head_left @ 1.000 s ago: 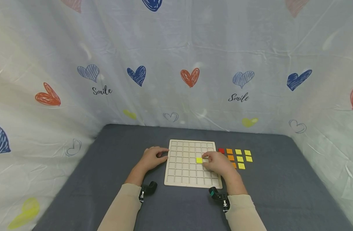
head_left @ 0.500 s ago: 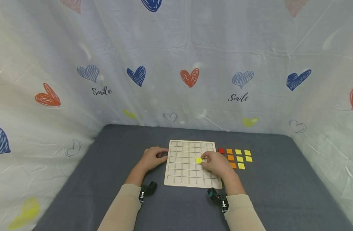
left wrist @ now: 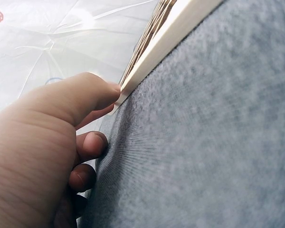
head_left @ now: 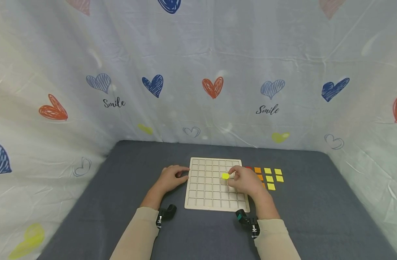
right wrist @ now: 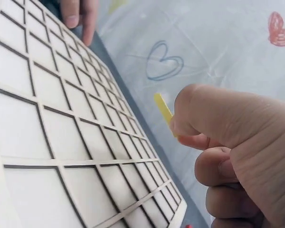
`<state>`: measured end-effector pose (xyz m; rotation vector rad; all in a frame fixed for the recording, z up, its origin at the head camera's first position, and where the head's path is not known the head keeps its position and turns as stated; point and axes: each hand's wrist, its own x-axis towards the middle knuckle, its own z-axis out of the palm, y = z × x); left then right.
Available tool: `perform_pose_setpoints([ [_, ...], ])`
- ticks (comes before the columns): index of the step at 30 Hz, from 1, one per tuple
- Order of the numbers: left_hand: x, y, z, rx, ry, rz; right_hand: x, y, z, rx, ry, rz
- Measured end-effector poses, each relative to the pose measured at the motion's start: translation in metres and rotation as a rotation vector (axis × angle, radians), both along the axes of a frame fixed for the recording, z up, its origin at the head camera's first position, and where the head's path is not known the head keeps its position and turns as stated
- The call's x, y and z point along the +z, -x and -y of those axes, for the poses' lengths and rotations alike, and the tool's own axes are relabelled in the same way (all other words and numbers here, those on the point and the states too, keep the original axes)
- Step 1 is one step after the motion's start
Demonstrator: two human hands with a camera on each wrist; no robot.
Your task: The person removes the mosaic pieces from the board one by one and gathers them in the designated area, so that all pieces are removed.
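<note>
A pale wooden grid board (head_left: 205,195) lies on the dark table, its square cells bare in the right wrist view. My right hand (head_left: 245,180) pinches a yellow square tile (head_left: 225,176) between thumb and forefinger. In the right wrist view this yellow tile (right wrist: 165,113) is held above the board, seen nearly edge-on. My left hand (head_left: 170,178) rests at the board's left side, with the tips of thumb and forefinger touching its edge. The left wrist view shows the thumb (left wrist: 97,92) against the board's edge (left wrist: 156,52), the other fingers loosely bent.
Right of the board lie loose tiles in columns: orange tiles (head_left: 257,170), several yellow tiles (head_left: 270,178) and a red tile (head_left: 248,168) partly behind my right hand. A white curtain (head_left: 185,54) with printed hearts surrounds the grey table (head_left: 198,234).
My right hand has lifted the yellow tile up off the board and moved slightly right and away, tilting the tile. The left hand and the board have stayed in place.
</note>
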<state>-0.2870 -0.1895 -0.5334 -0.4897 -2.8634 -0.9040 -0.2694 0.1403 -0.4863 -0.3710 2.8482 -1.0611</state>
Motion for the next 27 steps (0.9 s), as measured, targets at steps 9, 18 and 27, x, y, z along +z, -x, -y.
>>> perform_pose_setpoints([
  [9,-0.001,0.000,-0.001,0.009,-0.001,0.004,0.019,-0.005,-0.013,-0.021,0.036,-0.036],
  [18,0.001,0.000,-0.001,0.005,-0.002,0.002,0.032,-0.008,-0.035,-0.058,0.096,-0.029],
  [27,0.003,-0.002,-0.001,0.002,-0.002,0.004,0.034,-0.009,-0.060,-0.136,0.127,0.010],
])
